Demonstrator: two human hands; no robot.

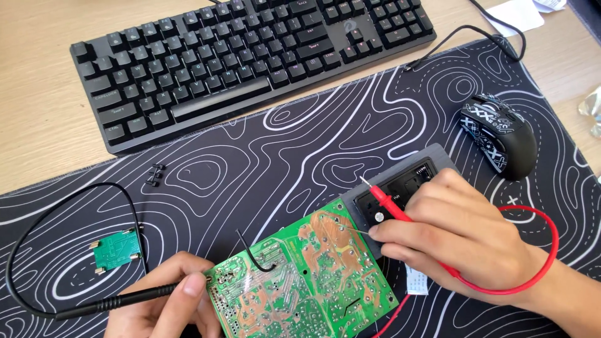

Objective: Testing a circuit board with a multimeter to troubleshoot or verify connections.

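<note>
Left hand at the bottom edge, fingers curled and pinching a black test probe pen-style; its tip sits against the left edge of a large green circuit board, and its black lead loops out to the left across the mat. Just inside that loop lies a small green board with metal tabs at its corners, apart from the hand. Above it, a small black clip rests alone on the mat. Large board lies solder side up, tilted, bottom centre, partly between the two hands, a short black wire arching off its face. Right hand closed around a red test probe, fingers pressed together over the shaft, metal tip pointing up-left over a dark grey meter that lies just beside the board's upper right corner. Red lead curves round the wrist. Black patterned mouse sits farther right, well apart. Black keyboard runs across the top, half on the wooden desk, half on the black desk mat with white contour lines.
</note>
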